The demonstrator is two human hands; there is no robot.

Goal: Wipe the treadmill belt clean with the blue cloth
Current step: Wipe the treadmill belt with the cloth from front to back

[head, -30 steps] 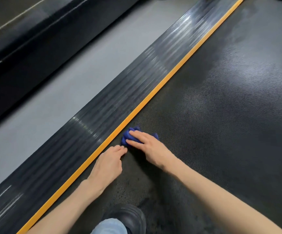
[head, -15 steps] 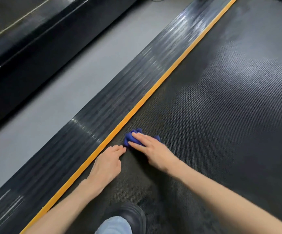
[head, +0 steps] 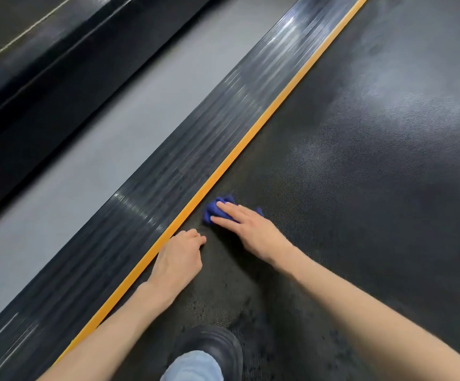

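A small crumpled blue cloth lies on the dark textured treadmill belt, close to the orange edge strip. My right hand presses flat on the cloth with straight fingers, covering most of it. My left hand rests on the belt just left of and nearer than the cloth, its fingers loosely curled, its knuckles beside the orange strip, holding nothing. Dark specks of dirt show on the belt near my foot.
A ribbed black side rail runs along the left of the orange strip. Beyond it is grey floor and another black machine base. My black shoe stands on the belt at the bottom.
The view has drifted a little; both hands and the cloth stay in almost the same spot by the orange strip.
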